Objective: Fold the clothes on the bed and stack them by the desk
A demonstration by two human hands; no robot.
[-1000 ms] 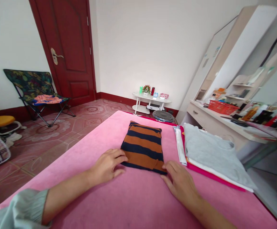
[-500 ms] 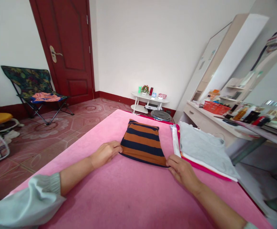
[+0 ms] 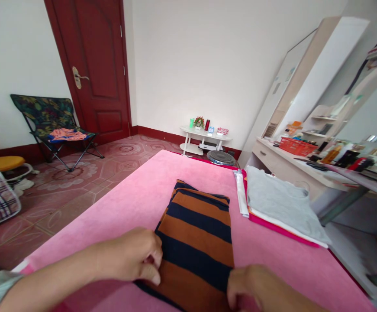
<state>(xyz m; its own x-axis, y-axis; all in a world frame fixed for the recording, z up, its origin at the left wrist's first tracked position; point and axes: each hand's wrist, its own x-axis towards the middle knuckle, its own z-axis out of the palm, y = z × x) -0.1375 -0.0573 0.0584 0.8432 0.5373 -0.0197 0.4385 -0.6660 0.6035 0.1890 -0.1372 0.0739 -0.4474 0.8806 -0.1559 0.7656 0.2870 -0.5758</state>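
A folded garment [image 3: 197,236] with brown and navy stripes lies on the pink bed cover [image 3: 117,203], its near end reaching the bottom of the view. What kind of garment it is does not show. My left hand [image 3: 136,255] is curled closed at its left edge, thumb resting by the cloth. At the right edge my right hand [image 3: 255,288] has its fingers bent onto the fabric near the lower corner. Part of the right hand's grip is hidden. To the right lies a pile of folded clothes [image 3: 279,206], a grey top uppermost.
A white dressing table [image 3: 269,158] holding a red basket [image 3: 297,146] and bottles stands along the right. Beyond the bed are a low white table [image 3: 191,149] and a round dark-topped object [image 3: 221,157]. A folding chair [image 3: 47,115] with cloth on it stands near the door [image 3: 94,65].
The striped garment has come toward me with both hands and extends further down the view. Both hands are now lower and nearer. The pile of folded clothes has stayed in place.
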